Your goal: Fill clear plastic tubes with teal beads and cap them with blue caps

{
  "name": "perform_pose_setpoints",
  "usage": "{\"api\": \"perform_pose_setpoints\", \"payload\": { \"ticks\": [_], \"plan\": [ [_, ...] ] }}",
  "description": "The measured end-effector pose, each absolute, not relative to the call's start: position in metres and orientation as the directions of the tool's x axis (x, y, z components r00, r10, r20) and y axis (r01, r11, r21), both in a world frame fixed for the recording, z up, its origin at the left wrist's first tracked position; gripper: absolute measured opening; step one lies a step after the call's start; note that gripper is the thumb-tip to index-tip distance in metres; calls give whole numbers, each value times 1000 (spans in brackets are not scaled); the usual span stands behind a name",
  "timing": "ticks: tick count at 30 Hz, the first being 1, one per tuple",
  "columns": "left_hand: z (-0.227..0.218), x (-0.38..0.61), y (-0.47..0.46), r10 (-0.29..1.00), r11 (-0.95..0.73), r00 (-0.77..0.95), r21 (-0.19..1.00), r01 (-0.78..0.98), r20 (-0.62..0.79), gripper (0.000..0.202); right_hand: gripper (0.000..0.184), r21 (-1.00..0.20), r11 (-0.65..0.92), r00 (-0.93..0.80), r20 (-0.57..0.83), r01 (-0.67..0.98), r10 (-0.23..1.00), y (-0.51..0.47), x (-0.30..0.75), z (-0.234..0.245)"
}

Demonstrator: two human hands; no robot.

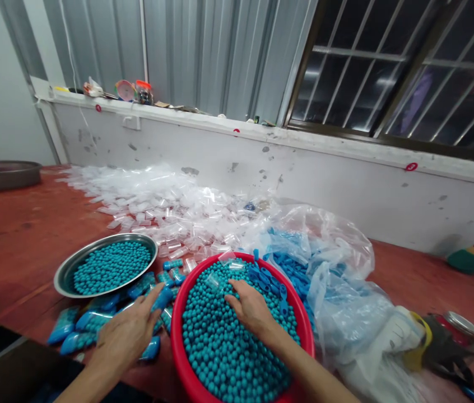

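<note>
My left hand (130,327) is closed around a small clear container with a blue end (162,299), left of the red tub (179,336). Beneath and around it lie several filled containers (94,320), clear with teal balls inside and blue ends. Over the tub, my right hand (250,307) has thumb and forefinger apart, with nothing visible between them. Teal balls (228,347) fill the tub. Just left of the right fingertips, an empty clear container (215,281) rests on the balls. Blue plastic caps (268,280) lie at the tub's back right.
A metal bowl (63,284) of teal balls stands at left. Behind spreads a heap of clear plastic containers (186,210). Right of the tub, a plastic bag (342,296) holds more blue pieces. A lidded jar (459,330) is farther right; a brown basin (4,176) sits far left.
</note>
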State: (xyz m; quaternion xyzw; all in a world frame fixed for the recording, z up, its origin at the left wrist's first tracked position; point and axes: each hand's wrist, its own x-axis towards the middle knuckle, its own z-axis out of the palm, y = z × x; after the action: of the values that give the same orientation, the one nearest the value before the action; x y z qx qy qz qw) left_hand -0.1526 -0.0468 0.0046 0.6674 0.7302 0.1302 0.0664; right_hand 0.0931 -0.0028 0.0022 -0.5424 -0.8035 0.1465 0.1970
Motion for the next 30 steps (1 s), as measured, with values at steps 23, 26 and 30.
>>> {"api": "perform_pose_setpoints", "payload": {
  "ticks": [23,26,30],
  "plan": [
    [-19,-38,15,890,-321,435,486,813,-139,17,20,-8,160,-159,83,987,984,28,149,-1],
    [-25,-12,17,902,-230,394,579,782,-174,18,20,-3,146,-146,65,989,987,34,149,-14],
    [-39,16,25,890,-59,374,748,661,-261,6,24,-22,180,-179,48,983,983,30,149,-21]
  ]
}}
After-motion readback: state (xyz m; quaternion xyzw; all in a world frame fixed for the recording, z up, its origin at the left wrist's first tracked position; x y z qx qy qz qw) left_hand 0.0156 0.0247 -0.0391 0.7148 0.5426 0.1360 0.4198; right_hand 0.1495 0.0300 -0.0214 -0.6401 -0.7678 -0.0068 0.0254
